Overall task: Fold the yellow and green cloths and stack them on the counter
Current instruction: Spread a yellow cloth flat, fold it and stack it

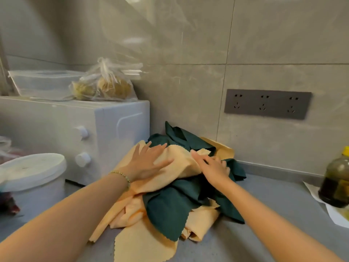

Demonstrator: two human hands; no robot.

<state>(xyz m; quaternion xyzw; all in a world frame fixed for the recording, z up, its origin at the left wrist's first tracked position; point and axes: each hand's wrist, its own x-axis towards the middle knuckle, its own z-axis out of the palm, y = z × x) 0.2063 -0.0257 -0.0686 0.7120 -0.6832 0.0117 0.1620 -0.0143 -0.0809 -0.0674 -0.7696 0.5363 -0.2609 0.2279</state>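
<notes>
The task is barely begun. The yellow cloths and green cloths lie tangled in one crumpled heap at the centre of the frame, on the grey bench against the tiled wall. None looks folded, and no stack shows anywhere.

The left hand lies flat and released on a yellow cloth at the top of the heap, fingers spread. The right hand rests on the heap just right of it. Its forefinger is straight, but the other fingertips sink into the folds, so I cannot tell whether it is grasping cloth.

By my reading, everything is left: pull one cloth free, spread it, fold it, and repeat for each colour. The bare bench at lower right offers room, short of the bottle at the right edge.
</notes>
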